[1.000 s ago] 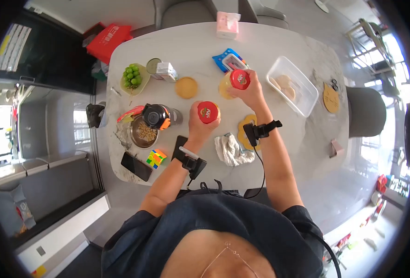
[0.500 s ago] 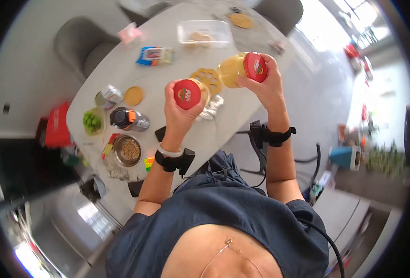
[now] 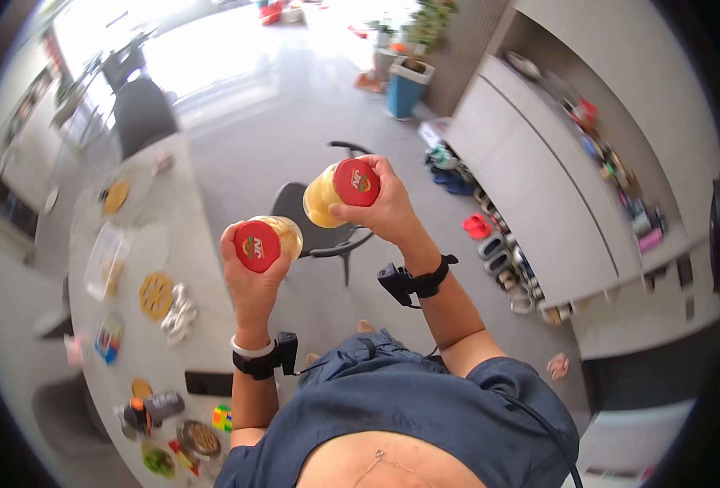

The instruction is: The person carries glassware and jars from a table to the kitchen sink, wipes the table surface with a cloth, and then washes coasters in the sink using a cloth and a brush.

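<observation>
Two glass jars with red lids and pale yellow contents are held up in the air, clear of the table. My left hand point(image 3: 254, 281) is wrapped round one jar point(image 3: 287, 236), its red lid facing the camera. Higher and to the right, my right hand point(image 3: 391, 207) grips the other jar point(image 3: 321, 201), which is tilted with its lid toward the right. The jars are close together but apart. Both wrists wear black straps with small devices.
The marble table point(image 3: 177, 244) lies at the left, bearing a plastic container point(image 3: 108, 260), a flower-shaped mat point(image 3: 156, 295), a white cloth point(image 3: 179, 315) and a bottle point(image 3: 160, 408). A dark chair point(image 3: 319, 232) stands behind the jars. Shoes point(image 3: 498, 260) line a cabinet point(image 3: 530, 179) at the right.
The view has swung to the right, so the table now sits at the left and the chair, plant and cabinet show. Both hands have kept hold of their jars and moved off the table area.
</observation>
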`<state>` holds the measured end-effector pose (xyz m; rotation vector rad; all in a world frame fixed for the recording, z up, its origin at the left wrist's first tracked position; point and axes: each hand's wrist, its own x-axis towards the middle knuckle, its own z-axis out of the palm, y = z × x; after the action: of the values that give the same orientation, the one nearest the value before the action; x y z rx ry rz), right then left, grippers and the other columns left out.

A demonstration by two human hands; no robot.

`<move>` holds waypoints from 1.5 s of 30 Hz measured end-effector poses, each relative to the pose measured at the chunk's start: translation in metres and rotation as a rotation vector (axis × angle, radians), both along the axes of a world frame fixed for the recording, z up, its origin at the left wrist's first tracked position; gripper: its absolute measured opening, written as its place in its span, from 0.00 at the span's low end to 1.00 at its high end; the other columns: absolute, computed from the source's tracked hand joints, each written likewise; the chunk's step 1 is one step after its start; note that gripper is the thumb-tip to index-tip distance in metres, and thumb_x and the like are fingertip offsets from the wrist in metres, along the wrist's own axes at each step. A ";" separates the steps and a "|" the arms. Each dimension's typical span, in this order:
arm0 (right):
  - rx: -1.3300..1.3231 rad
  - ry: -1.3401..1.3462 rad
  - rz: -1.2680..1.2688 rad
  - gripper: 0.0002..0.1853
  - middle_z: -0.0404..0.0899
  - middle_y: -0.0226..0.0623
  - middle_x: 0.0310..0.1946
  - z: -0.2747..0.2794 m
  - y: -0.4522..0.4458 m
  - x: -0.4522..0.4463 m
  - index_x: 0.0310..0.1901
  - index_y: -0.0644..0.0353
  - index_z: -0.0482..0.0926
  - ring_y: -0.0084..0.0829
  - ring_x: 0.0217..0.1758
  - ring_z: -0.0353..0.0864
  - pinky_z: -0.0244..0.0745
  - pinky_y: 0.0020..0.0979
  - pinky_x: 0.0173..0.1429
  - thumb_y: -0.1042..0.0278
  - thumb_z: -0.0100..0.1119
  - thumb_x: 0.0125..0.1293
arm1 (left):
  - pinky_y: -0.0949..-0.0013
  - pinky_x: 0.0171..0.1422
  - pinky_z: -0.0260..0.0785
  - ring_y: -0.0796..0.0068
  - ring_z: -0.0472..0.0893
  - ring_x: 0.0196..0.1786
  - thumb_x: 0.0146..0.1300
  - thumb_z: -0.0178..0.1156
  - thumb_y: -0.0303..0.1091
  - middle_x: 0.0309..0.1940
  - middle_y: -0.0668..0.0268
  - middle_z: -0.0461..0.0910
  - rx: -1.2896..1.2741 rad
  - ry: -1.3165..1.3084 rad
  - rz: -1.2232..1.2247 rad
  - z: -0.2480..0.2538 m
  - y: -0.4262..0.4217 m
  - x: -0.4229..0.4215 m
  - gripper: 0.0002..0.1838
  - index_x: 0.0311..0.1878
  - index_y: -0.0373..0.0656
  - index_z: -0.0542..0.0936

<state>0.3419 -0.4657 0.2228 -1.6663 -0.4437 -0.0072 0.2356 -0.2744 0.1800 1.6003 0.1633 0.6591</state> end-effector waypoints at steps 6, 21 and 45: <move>-0.046 -0.063 -0.359 0.38 0.74 0.38 0.45 -0.017 -0.081 -0.015 0.52 0.64 0.64 0.27 0.49 0.76 0.74 0.29 0.54 0.63 0.76 0.40 | 0.71 0.56 0.69 0.75 0.73 0.49 0.42 0.71 0.27 0.46 0.65 0.71 0.011 -0.003 -0.328 -0.026 -0.059 0.057 0.35 0.55 0.42 0.65; -0.042 -0.016 -0.887 0.40 0.74 0.39 0.46 -0.037 -0.322 -0.029 0.53 0.64 0.65 0.28 0.48 0.76 0.75 0.29 0.53 0.62 0.77 0.38 | 0.70 0.52 0.72 0.75 0.76 0.46 0.43 0.73 0.30 0.45 0.63 0.75 0.025 0.021 -0.869 -0.029 -0.316 0.155 0.34 0.53 0.40 0.64; -0.199 0.034 -0.008 0.33 0.73 0.39 0.48 0.019 0.104 -0.161 0.55 0.66 0.65 0.28 0.51 0.74 0.71 0.28 0.56 0.73 0.71 0.48 | 0.65 0.57 0.68 0.63 0.74 0.51 0.37 0.73 0.35 0.47 0.58 0.72 0.023 0.071 0.043 -0.001 0.109 -0.117 0.38 0.54 0.42 0.66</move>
<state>0.1813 -0.3616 0.2422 -1.8610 -0.4225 0.0608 0.1186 -0.1652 0.1793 1.6470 0.2437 0.6398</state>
